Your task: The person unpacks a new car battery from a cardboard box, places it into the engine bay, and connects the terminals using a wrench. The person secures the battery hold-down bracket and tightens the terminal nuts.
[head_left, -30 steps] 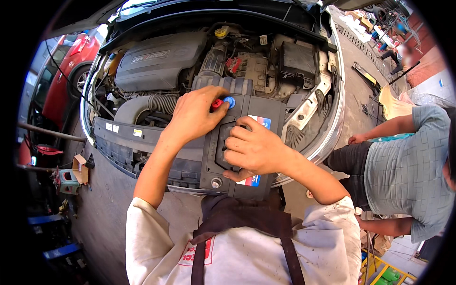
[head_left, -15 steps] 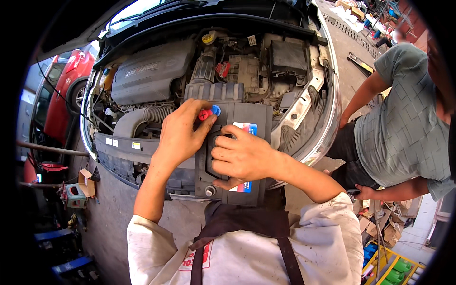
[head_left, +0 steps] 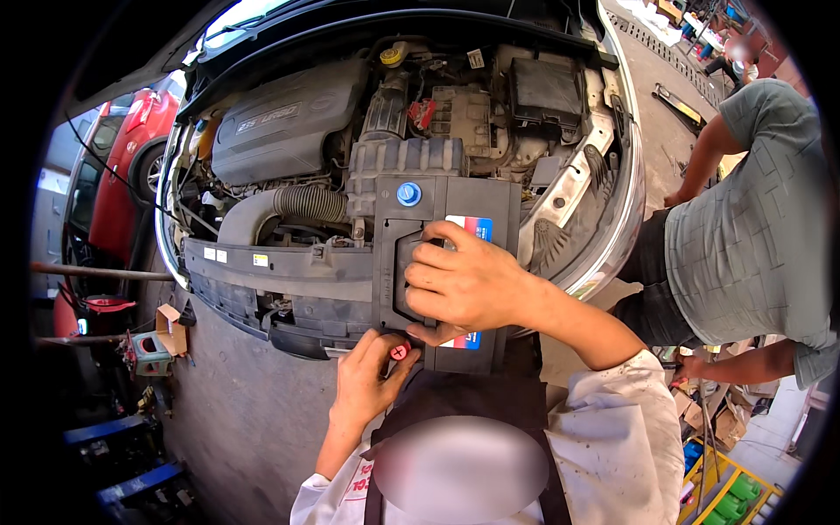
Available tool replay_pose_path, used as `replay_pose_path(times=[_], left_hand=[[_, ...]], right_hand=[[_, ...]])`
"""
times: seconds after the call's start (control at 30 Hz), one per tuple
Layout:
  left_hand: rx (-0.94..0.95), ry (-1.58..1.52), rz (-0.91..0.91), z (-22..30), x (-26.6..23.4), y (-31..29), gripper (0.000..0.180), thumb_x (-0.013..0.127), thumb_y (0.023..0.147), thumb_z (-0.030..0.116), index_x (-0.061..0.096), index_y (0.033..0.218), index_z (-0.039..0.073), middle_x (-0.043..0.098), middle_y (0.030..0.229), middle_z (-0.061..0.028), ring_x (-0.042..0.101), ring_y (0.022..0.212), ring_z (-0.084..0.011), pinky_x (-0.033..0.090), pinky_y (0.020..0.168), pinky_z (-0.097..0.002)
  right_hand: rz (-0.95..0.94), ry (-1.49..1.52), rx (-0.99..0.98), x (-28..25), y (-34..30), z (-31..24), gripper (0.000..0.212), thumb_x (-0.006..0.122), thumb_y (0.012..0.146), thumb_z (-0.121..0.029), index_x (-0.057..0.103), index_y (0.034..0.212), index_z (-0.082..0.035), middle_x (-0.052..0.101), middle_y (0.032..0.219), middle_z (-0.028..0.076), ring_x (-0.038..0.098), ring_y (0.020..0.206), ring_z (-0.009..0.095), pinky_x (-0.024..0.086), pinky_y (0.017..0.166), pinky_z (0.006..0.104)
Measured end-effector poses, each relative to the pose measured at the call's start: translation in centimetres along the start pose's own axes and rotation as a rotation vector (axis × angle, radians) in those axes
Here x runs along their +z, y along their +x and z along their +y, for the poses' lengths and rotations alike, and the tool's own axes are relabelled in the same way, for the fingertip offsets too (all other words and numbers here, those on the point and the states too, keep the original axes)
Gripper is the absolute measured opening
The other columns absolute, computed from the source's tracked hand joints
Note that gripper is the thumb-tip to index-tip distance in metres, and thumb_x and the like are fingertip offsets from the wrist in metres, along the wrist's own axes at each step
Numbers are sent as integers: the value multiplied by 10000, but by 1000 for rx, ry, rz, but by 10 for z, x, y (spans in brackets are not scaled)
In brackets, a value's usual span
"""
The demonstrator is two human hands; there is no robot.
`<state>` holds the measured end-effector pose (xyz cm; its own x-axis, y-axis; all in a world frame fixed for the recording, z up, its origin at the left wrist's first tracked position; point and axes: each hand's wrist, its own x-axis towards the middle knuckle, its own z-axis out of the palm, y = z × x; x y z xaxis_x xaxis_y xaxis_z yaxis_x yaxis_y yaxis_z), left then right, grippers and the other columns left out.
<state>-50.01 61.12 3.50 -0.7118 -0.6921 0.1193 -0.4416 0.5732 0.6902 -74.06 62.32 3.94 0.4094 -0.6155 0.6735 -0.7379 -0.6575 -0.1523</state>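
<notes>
Head view: left hand (head_left: 367, 376) has thumb and index pinched narrow on a red cap (head_left: 400, 352) at the battery's near left corner. Can't tell if the cap is seated or just held there; fingers hide the post.

Right hand (head_left: 468, 280) is curled onto the carry handle, fingertips into the recess, thumb apart on the near side. It covers part of the handle and of the red, white and blue label (head_left: 472, 229).

Battery (head_left: 503, 201), dark grey, lies at the front edge of the engine bay, upright, close to the apron (head_left: 464, 398). Blue cap (head_left: 409, 194) on its far left corner.

Just beyond it: ribbed dark housing (head_left: 407, 157), blocking the far side. Corrugated hose (head_left: 311, 204) and front crossmember (head_left: 293, 260) to the left, big engine cover (head_left: 289, 127) past them. Red clip (head_left: 422, 114) and black lidded box (head_left: 547, 92) farther back.

Outside: person in a grey patterned shirt (head_left: 744, 249) by the right front corner, red car (head_left: 122, 162) at left with a cardboard box (head_left: 171, 328) nearer, yellow rack (head_left: 696, 481) with green containers lower right.
</notes>
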Motion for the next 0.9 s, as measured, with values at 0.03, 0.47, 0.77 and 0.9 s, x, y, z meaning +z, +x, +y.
replay_pose_path(times=[0.03,0.47,0.77,0.9], left_hand=[[23,15,15,-4,2,-2,233,831,768,83,665,930,67,578,761,-44,557,532,-190,434,478,-324],[-166,-1052,344,-71,29,-38,419,759,899,222,575,1211,10,507,835,-22,481,701,-115,448,632,-278],[-1060,-1982,-336,-107,96,-28,709,343,996,676,499,1390,107,578,1368,-93,583,1204,-277,470,1023,-474],[-848,-2771,-447,-141,121,-24,868,246,952,771,396,1488,105,504,1440,-133,522,1280,-304,420,1075,-492]], right_hand=[[-5,2,1,0,0,0,353,764,685,-376,560,669,-88,552,760,29,559,842,216,466,907,444],[39,-209,755,-7,10,-77,589,809,725,-209,587,1250,-56,540,1086,172,539,956,341,470,816,436],[190,441,1099,6,27,-90,517,669,866,25,483,1345,-31,540,930,82,626,796,194,513,695,304],[444,1025,1192,17,30,-78,492,588,966,3,370,1405,-50,517,892,47,569,680,119,480,582,269]])
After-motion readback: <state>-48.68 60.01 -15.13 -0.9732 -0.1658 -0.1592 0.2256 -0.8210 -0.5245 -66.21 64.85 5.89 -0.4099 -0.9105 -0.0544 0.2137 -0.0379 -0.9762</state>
